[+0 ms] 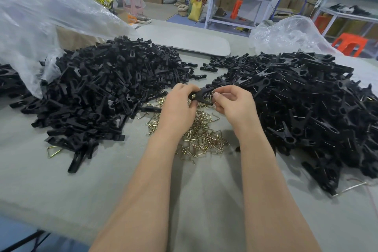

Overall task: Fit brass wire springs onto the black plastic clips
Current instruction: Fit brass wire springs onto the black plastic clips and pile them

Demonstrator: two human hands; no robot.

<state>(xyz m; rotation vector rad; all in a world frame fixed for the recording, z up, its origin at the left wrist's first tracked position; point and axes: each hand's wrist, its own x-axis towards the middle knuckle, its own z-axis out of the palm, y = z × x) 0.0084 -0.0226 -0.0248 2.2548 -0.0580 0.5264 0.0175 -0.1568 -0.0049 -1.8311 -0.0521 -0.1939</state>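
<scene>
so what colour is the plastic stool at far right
Orange; the stool shows best in the head view.

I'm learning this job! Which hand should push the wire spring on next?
Probably the right hand: its fingers pinch the brass spring against the black clip, which the left hand steadies.

Both bare forearms rise from the bottom edge toward the centre of the frame, converging slightly. The left grip [180,106] curls its fingers round the left end of a black clip [203,92], with the back of the hand up. The right grip [233,105] pinches the clip's right end between thumb and forefinger, its other fingers curled.
</scene>
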